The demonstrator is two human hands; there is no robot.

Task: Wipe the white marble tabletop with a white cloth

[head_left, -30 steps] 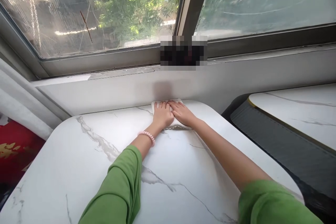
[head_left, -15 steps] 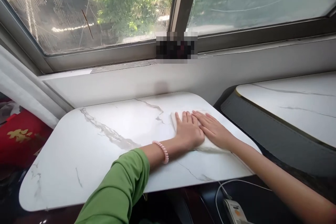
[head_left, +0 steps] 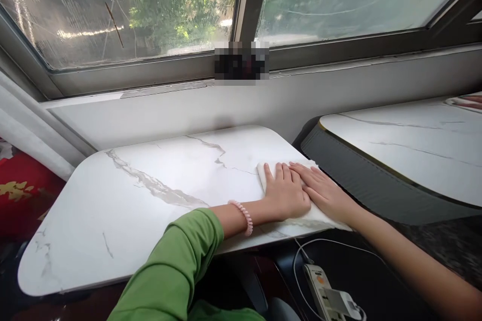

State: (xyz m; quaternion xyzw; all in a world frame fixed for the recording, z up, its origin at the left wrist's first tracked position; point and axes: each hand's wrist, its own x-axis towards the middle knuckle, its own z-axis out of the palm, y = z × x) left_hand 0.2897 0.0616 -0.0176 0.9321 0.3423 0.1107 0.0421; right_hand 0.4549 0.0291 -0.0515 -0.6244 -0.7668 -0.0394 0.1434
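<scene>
At the marbled tabletop's [head_left: 124,220] right edge, 2 hands' [head_left: 288,198] fingers flat on white cloth [head_left: 312,218].

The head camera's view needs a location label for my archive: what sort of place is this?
Probably a home interior: a white marble-patterned tabletop, a grey-framed glass window and a pale fabric curtain.

And across it goes! The cloth [head_left: 322,214] has slid from the middle of the table's [head_left: 131,220] back edge to its right edge, left hand [head_left: 286,196] and right hand [head_left: 327,191] moving along, while a power strip [head_left: 319,286] and white cable [head_left: 331,241] have come into view.
</scene>
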